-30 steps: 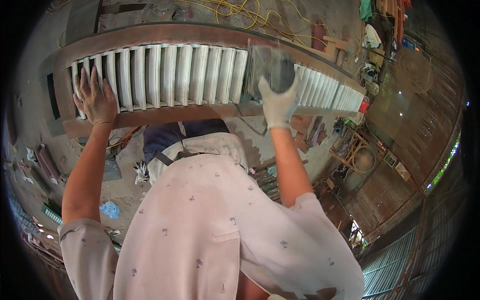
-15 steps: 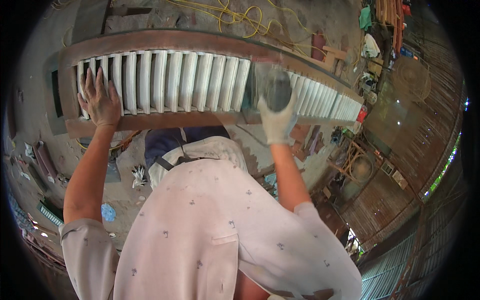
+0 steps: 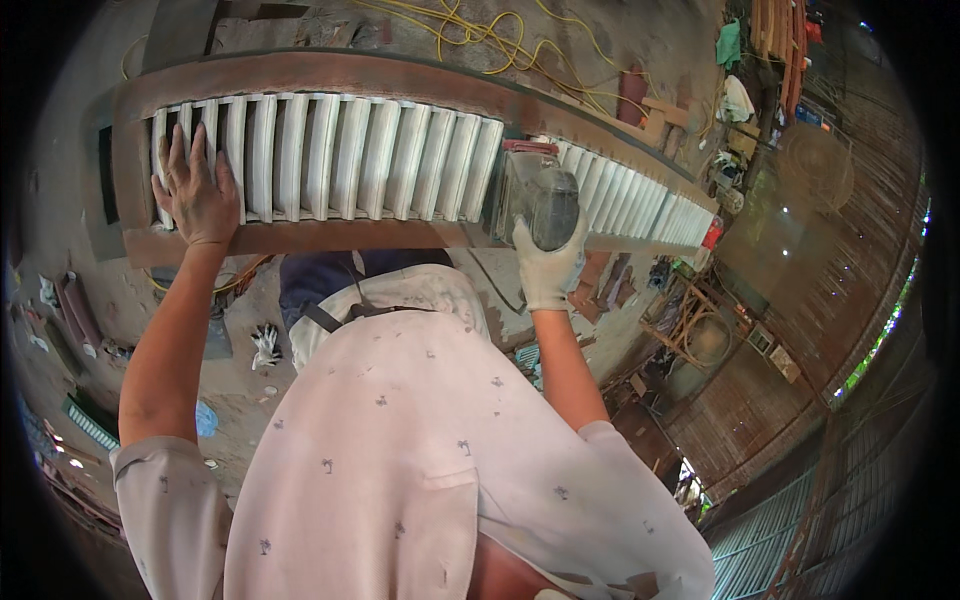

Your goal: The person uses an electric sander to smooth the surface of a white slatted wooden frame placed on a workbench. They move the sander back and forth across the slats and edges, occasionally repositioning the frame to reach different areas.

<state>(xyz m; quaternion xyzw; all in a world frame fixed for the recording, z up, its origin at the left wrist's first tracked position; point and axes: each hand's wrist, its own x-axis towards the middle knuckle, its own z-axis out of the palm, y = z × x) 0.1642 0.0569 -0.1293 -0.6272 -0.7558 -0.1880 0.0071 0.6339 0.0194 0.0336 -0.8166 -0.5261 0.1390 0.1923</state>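
Note:
A long louvered shutter [image 3: 330, 234] with a brown frame and pale slats [image 3: 320, 155] lies crosswise in front of me. My left hand [image 3: 200, 190], bare, rests flat with fingers spread over the slats and lower rail at its left end. A white glove covers my right hand [image 3: 548, 262], which is wrapped round the rear of a dark electric sander [image 3: 553, 200]. The sander sits on the cross rail between the two slatted sections, its red-edged front pointing away from me. A cord [image 3: 492, 275] hangs below the frame near the sander. The sander's underside is hidden.
A yellow cable [image 3: 480, 40] lies coiled on the floor beyond the shutter. Wood offcuts [image 3: 665, 112] lie at the far right. On the floor to my left are a crumpled glove [image 3: 265, 347] and a blue plastic bag [image 3: 206, 418]. A woven wall [image 3: 800, 330] stands at right.
The sander and my right hand, smeared by motion before, now show sharply, with the sander's red front edge visible. My left hand stays on the slats. The whole view has shifted slightly.

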